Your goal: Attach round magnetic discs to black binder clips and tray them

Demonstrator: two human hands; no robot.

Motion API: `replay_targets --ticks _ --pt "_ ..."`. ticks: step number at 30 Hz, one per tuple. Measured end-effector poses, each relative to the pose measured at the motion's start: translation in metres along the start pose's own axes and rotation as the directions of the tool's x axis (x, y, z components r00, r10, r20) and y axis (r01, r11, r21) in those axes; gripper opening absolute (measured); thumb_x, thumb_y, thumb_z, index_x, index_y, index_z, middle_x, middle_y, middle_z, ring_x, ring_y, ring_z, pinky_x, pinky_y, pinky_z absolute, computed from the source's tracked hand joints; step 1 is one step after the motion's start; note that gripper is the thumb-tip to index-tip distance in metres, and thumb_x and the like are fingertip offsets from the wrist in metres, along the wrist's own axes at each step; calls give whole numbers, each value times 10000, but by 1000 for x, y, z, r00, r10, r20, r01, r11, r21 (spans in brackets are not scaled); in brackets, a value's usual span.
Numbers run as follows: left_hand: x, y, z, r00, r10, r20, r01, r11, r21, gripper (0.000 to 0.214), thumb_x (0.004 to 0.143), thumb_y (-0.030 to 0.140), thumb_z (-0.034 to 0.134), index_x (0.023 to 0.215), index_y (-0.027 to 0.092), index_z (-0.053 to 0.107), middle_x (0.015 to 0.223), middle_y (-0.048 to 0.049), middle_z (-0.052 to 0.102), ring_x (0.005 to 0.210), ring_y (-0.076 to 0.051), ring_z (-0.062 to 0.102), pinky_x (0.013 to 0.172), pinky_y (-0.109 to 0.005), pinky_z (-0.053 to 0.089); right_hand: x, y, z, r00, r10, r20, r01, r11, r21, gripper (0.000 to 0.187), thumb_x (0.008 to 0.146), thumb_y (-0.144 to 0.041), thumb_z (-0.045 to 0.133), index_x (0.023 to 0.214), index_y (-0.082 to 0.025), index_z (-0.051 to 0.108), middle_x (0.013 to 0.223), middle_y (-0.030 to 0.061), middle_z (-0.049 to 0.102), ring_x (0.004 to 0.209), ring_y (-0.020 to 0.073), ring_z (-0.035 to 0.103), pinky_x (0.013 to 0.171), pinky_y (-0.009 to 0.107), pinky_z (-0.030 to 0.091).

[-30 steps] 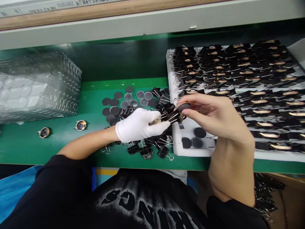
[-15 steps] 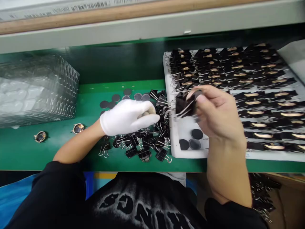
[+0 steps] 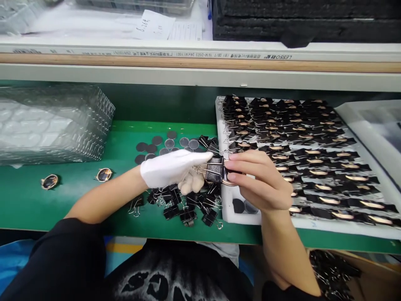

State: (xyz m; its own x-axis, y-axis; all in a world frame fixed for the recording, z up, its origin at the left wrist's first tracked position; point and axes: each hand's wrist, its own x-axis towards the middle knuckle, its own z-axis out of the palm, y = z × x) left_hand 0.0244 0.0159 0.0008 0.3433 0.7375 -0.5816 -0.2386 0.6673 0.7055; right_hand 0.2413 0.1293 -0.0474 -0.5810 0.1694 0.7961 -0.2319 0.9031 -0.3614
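Observation:
My left hand, in a white glove, is closed on a black binder clip with wire handles. My bare right hand meets it from the right. Its fingers grip a gold-rimmed watch case, mostly hidden behind them and the clip. The clip touches the watch case's left side; whether it is clamped on, I cannot tell. Below and behind the glove spreads a pile of loose binder clips. Dark round discs lie just beyond the glove.
A white foam tray on the right holds rows of clipped watch cases and a few discs. Two watch cases lie left, before stacked clear plastic trays. A shelf edge crosses above. A box of clips stands below right.
My right hand has moved left with the watch case to meet my left hand. A binder clip now shows in the gloved fingers. The view has tilted up, showing more of the shelf.

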Motion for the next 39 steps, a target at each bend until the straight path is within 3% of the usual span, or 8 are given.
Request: replay_targets --ticks 5,12,20,26,33,39 --pt "-3 -2 -4 990 135 33 -139 982 128 600 912 668 661 683 113 677 590 -48 692 416 -96 587 397 -196 426 -3 2 -2 999 33 6 -33 999 -28 532 865 -92 766 1268 -436 718 1181 -5 799 1048 280 768 822 478 639" --pt "-3 -4 -3 974 222 44 -226 938 263 527 1001 538 611 719 99 685 589 -45 698 418 -60 550 457 -178 417 1 5 -5 996 -58 66 63 996 -61 413 854 -88 775 1119 -405 781 1183 -9 797 1060 277 762 799 461 635" --pt "0 -8 -3 980 172 97 -187 967 172 537 1004 554 596 712 107 649 567 -45 689 406 -74 567 421 -184 366 3 0 -7 996 -38 81 41 999 -30 353 874 -101 752 989 -434 773 1091 -43 808 1030 262 776 918 515 630" --pt "-3 -9 1 974 210 78 -219 966 135 509 1013 553 584 759 116 639 639 -55 734 420 -83 600 430 -205 365 13 -5 -10 991 -95 93 100 994 -52 323 822 -44 766 856 -364 734 995 -44 810 999 231 780 1019 508 610" --pt "-4 -8 2 981 191 26 -192 966 173 475 1000 506 630 734 113 649 645 -58 738 456 -92 632 447 -201 398 12 -3 -11 981 -27 194 47 994 -101 280 855 -114 744 847 -394 744 980 -71 806 977 243 787 1052 563 569" --pt "-2 -6 1 984 172 45 -177 975 131 516 979 563 638 730 110 638 571 -44 702 417 -94 609 398 -186 370 10 -2 -10 982 -106 159 128 982 -136 258 869 -89 739 878 -344 696 1045 -74 803 1054 215 779 1093 520 564"
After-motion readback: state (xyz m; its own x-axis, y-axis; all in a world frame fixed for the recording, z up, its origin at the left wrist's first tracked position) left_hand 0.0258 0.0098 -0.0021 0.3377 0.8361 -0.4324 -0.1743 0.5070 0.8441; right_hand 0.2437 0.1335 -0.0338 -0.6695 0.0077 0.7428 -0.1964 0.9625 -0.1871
